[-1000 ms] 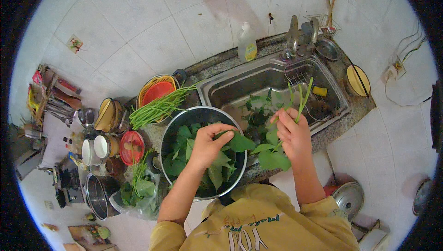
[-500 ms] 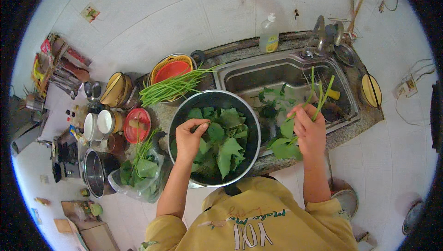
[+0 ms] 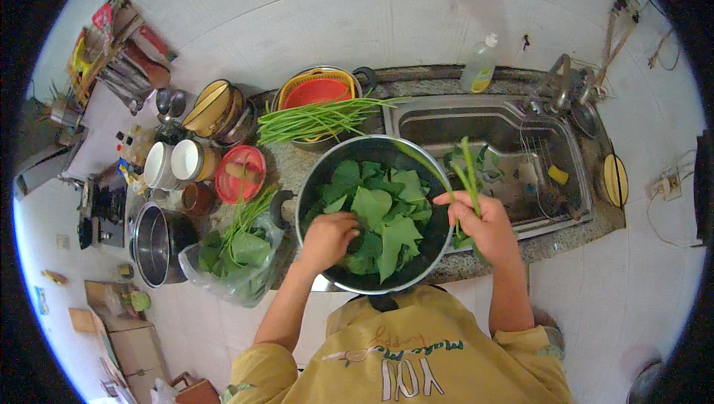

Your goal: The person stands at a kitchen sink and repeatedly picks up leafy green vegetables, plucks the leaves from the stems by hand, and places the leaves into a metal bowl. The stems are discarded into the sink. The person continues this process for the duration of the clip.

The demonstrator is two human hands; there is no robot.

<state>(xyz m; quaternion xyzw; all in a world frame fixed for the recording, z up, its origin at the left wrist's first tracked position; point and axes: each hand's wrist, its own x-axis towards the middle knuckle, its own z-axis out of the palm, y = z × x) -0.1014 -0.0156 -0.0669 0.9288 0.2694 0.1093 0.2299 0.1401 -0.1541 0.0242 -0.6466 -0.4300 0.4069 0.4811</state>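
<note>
A large dark pot point(image 3: 332, 153) with a shiny rim stands in front of me, heaped with broad green leaves point(image 3: 372, 205). My left hand point(image 3: 329, 242) reaches over its near left side, fingers closed and curled down at the leaves; what they hold, if anything, is hidden. At the pot's right rim, my right hand point(image 3: 480, 222) grips several leafy green stems point(image 3: 467, 166). Their stalks point up past the fingers, and leaves hang below, mostly covered by the hand. Behind the pot, a bundle of trimmed green stalks point(image 3: 320, 121) lies across a red and yellow basket point(image 3: 321, 90).
To the right is a steel sink point(image 3: 439, 118) with a wire rack, yellow sponge point(image 3: 558, 175) and some greens point(image 3: 487, 162). A plastic bag of leafy stems point(image 3: 249, 274) sits left of the pot, near a red lid point(image 3: 240, 173), white bowls point(image 3: 187, 160) and an empty pot point(image 3: 152, 244).
My left hand has gone lower into the leaves. My right hand has moved with its stems from over the sink toward the pot's rim. The view has shifted.
</note>
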